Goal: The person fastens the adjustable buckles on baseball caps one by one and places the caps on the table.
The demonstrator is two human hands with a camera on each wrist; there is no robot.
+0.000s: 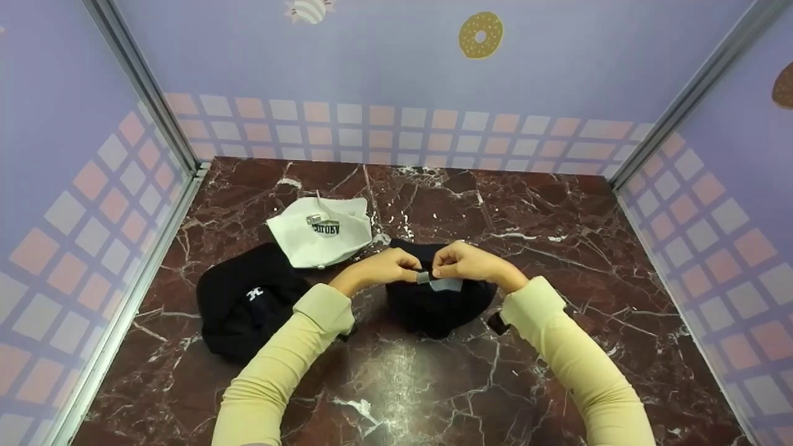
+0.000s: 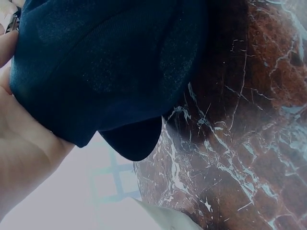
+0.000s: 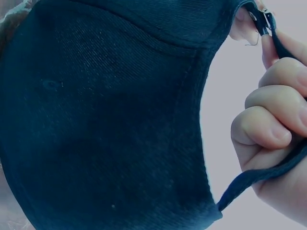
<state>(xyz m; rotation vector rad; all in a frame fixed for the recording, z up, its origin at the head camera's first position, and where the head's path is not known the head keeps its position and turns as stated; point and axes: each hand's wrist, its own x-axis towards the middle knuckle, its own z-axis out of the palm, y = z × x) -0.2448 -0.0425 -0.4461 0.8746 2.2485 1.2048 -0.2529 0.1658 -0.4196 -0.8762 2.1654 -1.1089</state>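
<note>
A dark cap (image 1: 437, 313) is in front of me, its back opening between my hands. My left hand (image 1: 390, 266) pinches the strap at its small metal buckle (image 1: 423, 277). Opposite it, my right hand (image 1: 471, 263) grips the strap's other part, the two sets of fingertips close together. In the right wrist view, the strap (image 3: 254, 178) runs from the cap's edge into the curled fingers of my right hand (image 3: 276, 112). The left wrist view shows the cap's crown (image 2: 105, 62) beside my left palm, with the brim (image 2: 136, 139) pointing down past it.
To the left lies a black cap (image 1: 232, 297) with a small white emblem. Behind it rests a white cap (image 1: 322, 244) with dark lettering and a buckled strap. The brown marble-patterned table (image 1: 557, 229) is bounded by purple walls (image 1: 396, 62) with metal corner rails.
</note>
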